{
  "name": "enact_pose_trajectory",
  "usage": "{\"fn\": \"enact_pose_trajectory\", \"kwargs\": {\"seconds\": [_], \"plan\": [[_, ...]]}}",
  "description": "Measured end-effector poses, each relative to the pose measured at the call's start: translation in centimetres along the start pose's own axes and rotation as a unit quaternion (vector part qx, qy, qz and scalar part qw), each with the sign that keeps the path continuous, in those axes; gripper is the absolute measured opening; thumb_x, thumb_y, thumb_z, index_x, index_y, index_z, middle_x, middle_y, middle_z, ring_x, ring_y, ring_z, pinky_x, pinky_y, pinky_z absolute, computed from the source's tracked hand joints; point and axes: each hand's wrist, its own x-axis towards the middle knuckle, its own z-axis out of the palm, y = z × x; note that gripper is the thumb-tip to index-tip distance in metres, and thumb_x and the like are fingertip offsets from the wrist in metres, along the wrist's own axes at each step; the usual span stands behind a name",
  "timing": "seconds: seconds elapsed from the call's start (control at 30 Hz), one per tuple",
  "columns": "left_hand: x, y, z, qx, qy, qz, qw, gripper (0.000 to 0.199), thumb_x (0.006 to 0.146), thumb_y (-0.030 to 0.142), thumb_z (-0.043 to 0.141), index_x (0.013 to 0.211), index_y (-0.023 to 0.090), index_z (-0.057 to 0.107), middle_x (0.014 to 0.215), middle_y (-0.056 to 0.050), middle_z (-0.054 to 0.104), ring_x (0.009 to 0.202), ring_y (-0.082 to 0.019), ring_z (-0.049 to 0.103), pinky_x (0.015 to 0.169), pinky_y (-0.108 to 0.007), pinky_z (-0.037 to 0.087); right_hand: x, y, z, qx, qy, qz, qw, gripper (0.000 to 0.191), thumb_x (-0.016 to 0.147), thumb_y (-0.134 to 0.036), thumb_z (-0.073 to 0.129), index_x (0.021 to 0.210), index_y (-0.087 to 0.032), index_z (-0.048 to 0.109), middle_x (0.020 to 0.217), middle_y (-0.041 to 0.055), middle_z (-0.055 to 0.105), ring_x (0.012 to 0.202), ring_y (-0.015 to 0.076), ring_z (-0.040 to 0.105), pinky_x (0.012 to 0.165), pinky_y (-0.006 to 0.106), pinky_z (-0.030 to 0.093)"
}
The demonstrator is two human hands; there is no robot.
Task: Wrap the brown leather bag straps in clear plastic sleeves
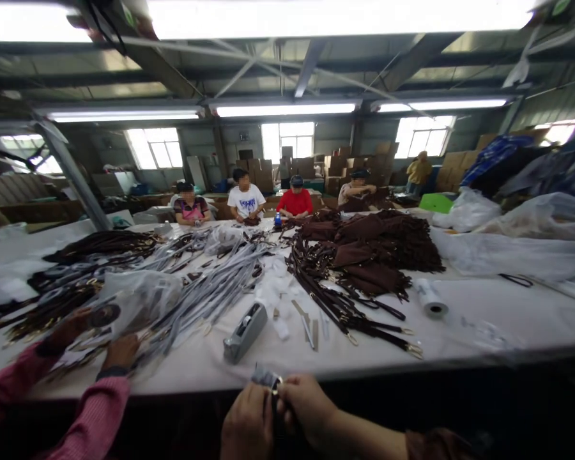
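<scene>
At the table's front edge, my left hand [249, 415] and my right hand [311, 404] meet with fingers pinched together. Between them is a strap end with a gold-coloured metal clasp [276, 383] and a bit of grey wrapping [263, 375]. The rest of that piece is lost in the dark below the edge. Just beyond my hands stands a grey tape dispenser [245, 332]. Scissors [307, 324] lie to its right, and dark brown straps [364, 322] with metal clasps spread out further right.
On the left, a co-worker's pink-sleeved arms [98, 409] reach over grey-wrapped straps [211, 287] and a plastic bag [144, 294]. A brown heap [378, 249] and a white roll [431, 299] occupy the right. Several people sit along the far side.
</scene>
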Motion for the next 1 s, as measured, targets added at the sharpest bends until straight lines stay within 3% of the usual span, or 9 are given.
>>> {"fn": "enact_pose_trajectory", "kwargs": {"seconds": [0.13,0.3,0.4,0.5,0.6,0.7,0.77,0.87,1.0], "plan": [[1.1,1.2,-1.4,-0.087,-0.06,-0.064,0.992,0.023,0.091,0.026,0.048,0.071,0.02,0.057,0.068,-0.004,0.061,0.064,-0.019,0.059,0.061,-0.028,0.043,-0.6,-0.8,-0.2,-0.148,0.033,-0.052,0.987,0.021,0.085,-0.024,0.045,0.069,-0.015,0.055,0.058,-0.0004,0.056,0.042,0.0076,0.045,0.041,0.019,0.034],[1.8,1.9,-1.6,-0.202,-0.109,-0.135,0.964,0.019,0.088,0.026,0.049,0.077,0.018,0.061,0.077,-0.006,0.065,0.074,-0.02,0.061,0.071,-0.03,0.046,-0.6,-1.3,-1.5,-0.591,-0.008,-0.24,0.77,0.016,0.086,-0.015,0.048,0.084,-0.012,0.064,0.084,0.0118,0.069,0.076,0.0192,0.063,0.069,0.028,0.049],[1.9,1.8,-1.7,-0.235,-0.151,-0.182,0.943,0.019,0.086,0.027,0.051,0.076,0.017,0.064,0.076,-0.005,0.067,0.073,-0.019,0.062,0.07,-0.03,0.046,-0.9,-2.5,-1.9,-0.654,-0.072,-0.23,0.717,0.018,0.083,-0.012,0.051,0.094,-0.009,0.065,0.091,0.0169,0.07,0.083,0.0249,0.066,0.074,0.034,0.05],[2.4,0.7,-2.1,-0.262,-0.171,-0.267,0.912,0.024,0.084,0.037,0.054,0.075,0.017,0.064,0.069,-0.003,0.066,0.065,-0.018,0.059,0.064,-0.028,0.044,-0.9,-4.0,-3.3,-0.615,-0.17,-0.209,0.741,0.026,0.083,-0.021,0.057,0.107,-0.013,0.063,0.098,0.0129,0.07,0.088,0.0254,0.067,0.077,0.035,0.051],[2.6,-1.5,-2.7,-0.291,-0.174,-0.333,0.88,0.028,0.081,0.043,0.058,0.072,0.016,0.063,0.057,0.001,0.06,0.053,-0.014,0.052,0.055,-0.025,0.041,-1.2,-4.7,-6.6,-0.436,-0.23,-0.091,0.865,0.037,0.081,-0.031,0.062,0.114,-0.014,0.061,0.092,0.0064,0.071,0.078,0.0193,0.067,0.072,0.031,0.052],[2.5,-3.4,-3.3,-0.287,-0.179,-0.362,0.869,0.028,0.078,0.043,0.059,0.07,0.016,0.063,0.051,0.003,0.056,0.048,-0.013,0.049,0.051,-0.024,0.038,-2.4,-5.1,-10.3,-0.303,-0.203,0.015,0.931,0.037,0.078,-0.038,0.065,0.104,-0.011,0.062,0.072,0.0019,0.067,0.059,0.0142,0.062,0.061,0.028,0.051],[2.8,-3.9,-3.7,-0.268,-0.19,-0.367,0.87,0.027,0.076,0.041,0.059,0.069,0.016,0.063,0.053,0.001,0.059,0.05,-0.014,0.051,0.052,-0.025,0.039,-3.8,-6.4,-11.9,-0.275,-0.13,0.001,0.953,0.039,0.076,-0.043,0.067,0.099,-0.011,0.063,0.064,0.0,0.063,0.049,0.0114,0.056,0.051,0.024,0.046],[4.2,-3.0,-3.9,-0.247,-0.238,-0.325,0.881,0.023,0.073,0.038,0.058,0.066,0.017,0.063,0.059,-0.001,0.063,0.057,-0.017,0.056,0.056,-0.026,0.041,-6.2,-10.3,-11.2,-0.32,-0.026,-0.121,0.939,0.033,0.08,-0.041,0.064,0.097,-0.012,0.065,0.058,-0.0016,0.059,0.045,0.0082,0.048,0.045,0.02,0.036],[8.3,-0.1,-4.2,-0.256,-0.285,-0.205,0.901,0.02,0.074,0.034,0.055,0.063,0.018,0.059,0.059,0.0,0.059,0.058,-0.016,0.053,0.056,-0.026,0.039,-8.3,-16.1,-6.5,-0.511,0.011,-0.297,0.806,0.018,0.082,-0.026,0.064,0.094,-0.014,0.07,0.064,0.0004,0.062,0.056,0.0097,0.052,0.055,0.021,0.038]]}}
